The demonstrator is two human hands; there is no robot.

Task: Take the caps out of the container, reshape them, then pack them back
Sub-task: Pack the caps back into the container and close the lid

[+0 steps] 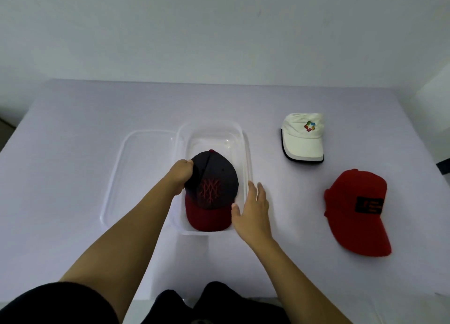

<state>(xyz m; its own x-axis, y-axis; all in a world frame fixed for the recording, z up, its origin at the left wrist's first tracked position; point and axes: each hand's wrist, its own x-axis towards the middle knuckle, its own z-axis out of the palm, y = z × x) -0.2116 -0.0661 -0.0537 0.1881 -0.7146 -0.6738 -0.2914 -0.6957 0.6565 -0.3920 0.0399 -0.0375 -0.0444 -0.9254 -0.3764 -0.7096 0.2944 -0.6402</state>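
Note:
A navy cap with a dark red brim (211, 189) sits in the clear plastic container (239, 138) at the table's middle, brim toward me. My left hand (180, 175) grips the cap's left side at the crown. My right hand (253, 204) is open, fingers spread, against the container's right wall beside the cap; the thumb touches the brim's edge. A white cap with a coloured logo (303, 134) lies on the table to the right. A red cap with a black patch (358, 209) lies nearer me on the right.
The container's clear lid (143, 153) lies flat on the table, touching the container's left side. A pale cloth covers the table (73, 128). A wall stands behind the far edge. My dark clothing shows at the bottom.

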